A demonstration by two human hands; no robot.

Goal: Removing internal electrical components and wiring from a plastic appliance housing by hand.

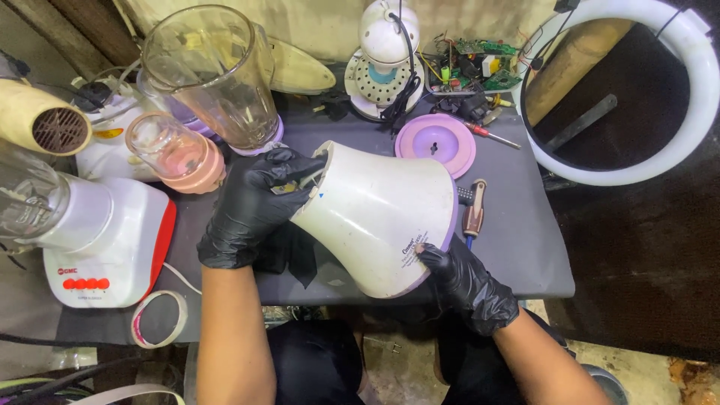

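Cluttered dark worktable point(517, 225), bare concrete floor point(637, 367)

The blender base point(379, 217) is showing cream-white with a lilac band along its lower rim and a small blue triangle near its neck. Both hands, left point(251, 210) and right point(469, 285), are wearing glossy black gloves. The desk point(517, 240) is looking dark grey. A round lid point(435, 144) is lying in lilac-pink. The small jar point(176, 154) is showing clear glass over a salmon-pink collar, and the tall jar point(214, 75) clear over lilac. The other blender point(112, 240) is showing white with a red side and red buttons. The ring lamp point(701, 90) is glowing white.
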